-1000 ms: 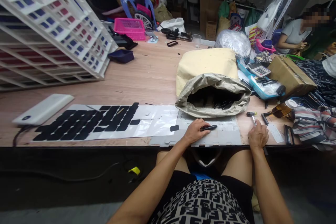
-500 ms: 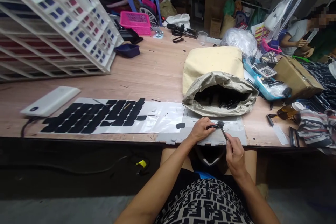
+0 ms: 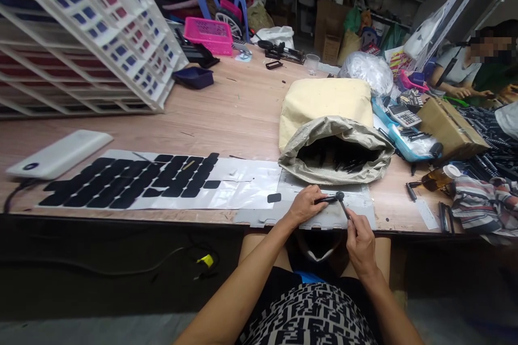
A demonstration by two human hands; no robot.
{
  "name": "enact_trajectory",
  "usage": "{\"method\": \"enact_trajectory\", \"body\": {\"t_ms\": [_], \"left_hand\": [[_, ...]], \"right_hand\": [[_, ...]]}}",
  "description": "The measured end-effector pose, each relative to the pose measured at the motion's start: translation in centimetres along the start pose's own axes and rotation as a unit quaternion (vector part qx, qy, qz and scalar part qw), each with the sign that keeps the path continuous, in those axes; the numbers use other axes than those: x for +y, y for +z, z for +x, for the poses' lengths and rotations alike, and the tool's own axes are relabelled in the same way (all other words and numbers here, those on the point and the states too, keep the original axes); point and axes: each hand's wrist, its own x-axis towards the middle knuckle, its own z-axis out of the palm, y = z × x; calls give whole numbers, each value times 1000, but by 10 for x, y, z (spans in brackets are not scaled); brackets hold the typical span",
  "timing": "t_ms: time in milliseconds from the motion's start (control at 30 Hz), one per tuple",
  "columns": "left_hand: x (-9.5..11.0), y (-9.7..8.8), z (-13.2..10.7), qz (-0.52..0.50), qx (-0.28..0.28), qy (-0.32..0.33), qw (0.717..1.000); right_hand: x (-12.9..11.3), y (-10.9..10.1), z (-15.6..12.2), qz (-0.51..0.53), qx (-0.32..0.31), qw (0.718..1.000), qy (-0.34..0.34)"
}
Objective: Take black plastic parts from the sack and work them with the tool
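My left hand (image 3: 306, 205) is closed on a slim black piece (image 3: 326, 200), pinching it just above the grey sheet (image 3: 366, 210) at the table's front edge. In my right hand (image 3: 361, 242) is what looks like a small hammer (image 3: 345, 208), with a metal shaft and a round dark head. That head is at the right end of the black piece; whether they touch, I cannot tell. Behind both hands, a cream sack (image 3: 327, 97) lies with its mouth toward me, dark pieces inside. Left of my left hand is a single black rounded pad (image 3: 274, 198).
A white sheet (image 3: 243, 194) of black pads (image 3: 121, 180) lies left, beside a white power bank-like box (image 3: 60, 153). A large white basket (image 3: 157, 91) stands behind them. At right are a brown bottle (image 3: 439, 178), striped cloth (image 3: 473, 199) and carton (image 3: 453, 124). Another person (image 3: 457, 73) sits beyond.
The view has shifted slightly, so the table things sit a little differently. Both hands keep their grips with little movement. The person at right has lowered their hands.
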Motion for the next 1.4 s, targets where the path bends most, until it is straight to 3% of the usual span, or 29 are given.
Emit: {"method": "enact_trajectory", "body": {"t_ms": [167, 267, 400, 533, 633, 733, 800, 867, 933, 1033, 1100, 1167, 1233, 1300, 1400], "left_hand": [[2, 0, -1, 17, -7, -6, 1000], [1, 2, -2, 14, 0, -7, 1000], [-1, 2, 0, 14, 8, 8, 1000], [7, -4, -3, -28, 44, 49, 997], [24, -3, -30, -91, 60, 113, 988], [37, 11, -78, -82, -5, 174, 981], [38, 26, -109, -38, -57, 147, 987], [32, 41, -127, 4, -89, 54, 995], [23, 53, -132, 53, -113, -65, 990], [18, 58, -120, 158, -173, -223, 946], [25, 53, -110, 198, -215, -268, 918], [42, 40, -100, 175, -243, -246, 922], [62, 23, -85, 102, -253, -188, 943], [79, 4, -57, 37, -221, -134, 965], [81, -20, 10, 86, -54, -143, 985]], "right_hand": [[30, -28, 14, -64, 93, 993, 44], [66, -52, 26, -190, 153, 960, 134], [111, -66, 41, -305, 130, 923, 194], [130, -57, 56, -359, 113, 907, 189], [131, -47, 61, -392, 122, 895, 176], [130, -43, 61, -410, 121, 890, 159], [130, -43, 60, -418, 119, 887, 155], [129, -44, 59, -424, 116, 885, 154], [128, -44, 60, -428, 116, 883, 155], [127, -44, 59, -431, 121, 881, 152], [127, -44, 59, -429, 123, 882, 149], [128, -43, 58, -428, 126, 883, 147], [129, -43, 57, -429, 127, 882, 145], [131, -42, 57, -429, 129, 882, 145], [132, -42, 57, -428, 128, 883, 145]]}}
